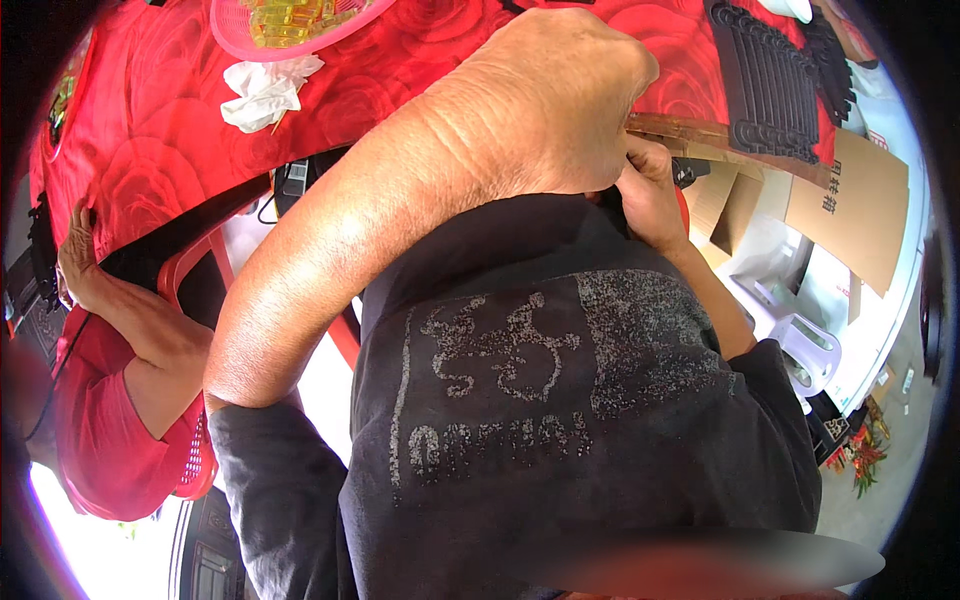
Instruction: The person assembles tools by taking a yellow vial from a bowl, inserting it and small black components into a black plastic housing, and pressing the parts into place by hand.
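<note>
My left hand [575, 95] is held up over the front edge of the table, its forearm bent across from the lower left. The back of that hand faces up and its fingers curl under, out of sight. Just below and to the right, my right hand [652, 195] is close against it, with the fingers bent in. Whatever either hand holds is hidden behind the left fist. Both hands are at the edge of a red rose-patterned tablecloth [165, 130].
A pink basket [222, 40] with yellow see-through pieces and a crumpled white tissue [265, 92] lie on the cloth. Rows of black parts [770, 85] are at the right. A person in red [120, 420] sits left. Cardboard [850, 205] and a white plastic chair [805, 350] stand right.
</note>
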`<action>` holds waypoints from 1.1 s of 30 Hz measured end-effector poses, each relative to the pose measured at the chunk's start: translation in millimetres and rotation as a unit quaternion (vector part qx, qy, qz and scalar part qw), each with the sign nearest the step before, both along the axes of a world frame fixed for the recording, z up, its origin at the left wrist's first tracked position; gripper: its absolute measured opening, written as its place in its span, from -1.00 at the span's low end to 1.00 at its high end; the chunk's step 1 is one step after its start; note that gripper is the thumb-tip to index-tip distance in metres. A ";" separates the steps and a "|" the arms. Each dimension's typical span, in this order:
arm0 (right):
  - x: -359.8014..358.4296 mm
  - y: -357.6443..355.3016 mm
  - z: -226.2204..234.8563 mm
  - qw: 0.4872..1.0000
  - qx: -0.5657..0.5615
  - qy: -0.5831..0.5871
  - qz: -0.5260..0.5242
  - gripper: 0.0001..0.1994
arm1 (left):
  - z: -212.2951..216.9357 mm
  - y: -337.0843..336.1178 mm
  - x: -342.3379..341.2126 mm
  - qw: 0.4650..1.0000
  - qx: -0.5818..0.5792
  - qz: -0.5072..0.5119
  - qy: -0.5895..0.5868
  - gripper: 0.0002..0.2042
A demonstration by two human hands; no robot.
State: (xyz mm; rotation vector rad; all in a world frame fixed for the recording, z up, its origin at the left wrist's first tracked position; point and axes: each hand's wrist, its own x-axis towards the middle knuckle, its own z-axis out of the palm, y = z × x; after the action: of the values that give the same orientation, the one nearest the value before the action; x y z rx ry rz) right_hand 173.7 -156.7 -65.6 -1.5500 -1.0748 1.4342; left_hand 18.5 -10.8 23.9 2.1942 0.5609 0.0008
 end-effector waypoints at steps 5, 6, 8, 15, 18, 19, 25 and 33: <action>3.0 3.4 -5.6 0.999 0.022 0.010 -0.032 -0.60 | -1.0 9.1 2.5 0.999 -0.034 0.001 -0.024 -0.78; 2.4 6.0 -4.2 0.999 0.022 0.009 -0.032 -0.60 | -7.3 9.6 1.3 0.996 -0.023 0.018 -0.083 -0.65; -2.6 14.2 1.0 0.996 -0.002 0.012 -0.084 -0.55 | -16.9 1.3 0.3 0.984 -0.034 0.106 -0.140 -0.58; -7.7 25.7 -4.5 0.993 0.022 0.038 -0.113 -0.42 | -38.6 -19.1 -5.3 0.923 -0.192 0.312 -0.118 -0.44; -14.0 32.6 -0.7 0.986 0.004 0.095 -0.135 -0.31 | -75.4 -39.6 -12.2 0.927 -0.120 0.316 -0.164 -0.37; -15.4 33.9 -1.2 0.973 -0.005 0.166 -0.161 -0.27 | -79.6 -43.6 -11.4 0.928 -0.120 0.313 -0.164 -0.37; -15.2 34.9 -1.0 0.970 -0.038 0.179 -0.160 -0.15 | -85.1 -67.4 -6.0 0.916 -0.139 0.326 -0.187 -0.37; -29.1 40.2 8.0 0.937 -0.040 0.302 -0.170 -0.22 | -86.8 -69.6 1.2 0.911 -0.028 0.359 -0.204 -0.55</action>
State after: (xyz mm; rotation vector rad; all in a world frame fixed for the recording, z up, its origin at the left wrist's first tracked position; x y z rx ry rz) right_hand 144.7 -116.5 -57.7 -1.1472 -0.3649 1.5645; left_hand 19.8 -80.4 -62.9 1.7418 1.0659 0.8017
